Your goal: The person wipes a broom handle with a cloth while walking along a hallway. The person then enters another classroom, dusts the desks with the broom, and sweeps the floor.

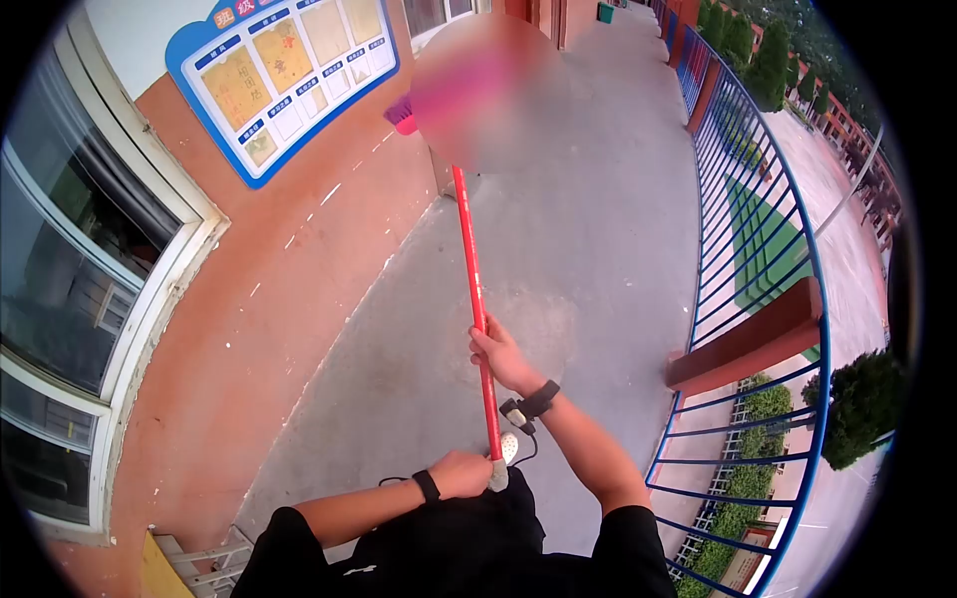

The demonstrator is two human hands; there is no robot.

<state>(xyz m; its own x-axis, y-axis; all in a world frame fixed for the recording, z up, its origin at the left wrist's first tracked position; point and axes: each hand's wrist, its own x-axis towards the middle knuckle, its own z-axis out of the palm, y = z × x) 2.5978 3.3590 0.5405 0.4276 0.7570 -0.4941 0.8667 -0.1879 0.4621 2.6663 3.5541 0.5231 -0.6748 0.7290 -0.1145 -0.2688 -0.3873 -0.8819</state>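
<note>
A long broom with a red handle (474, 259) stretches away from my body, its far end raised in front of the wall. Purple-pink bristles (401, 115) show at that end, but a blur hides most of the head. My right hand (501, 356) is closed around the handle about midway along its visible length. Lower down, by my lap, my left hand (464, 474) is closed on the handle just above its grey end (498, 475). A dark band circles each wrist, and a small device (516, 413) with a cable hangs beside the right one.
On the left, an orange wall (289, 269) carries a blue-edged notice board (299, 75) and a window (80, 259). A blue railing (819, 259) with a red beam (743, 344) borders the grey walkway (598, 209) on the right. A ladder-like frame (204, 563) stands at lower left.
</note>
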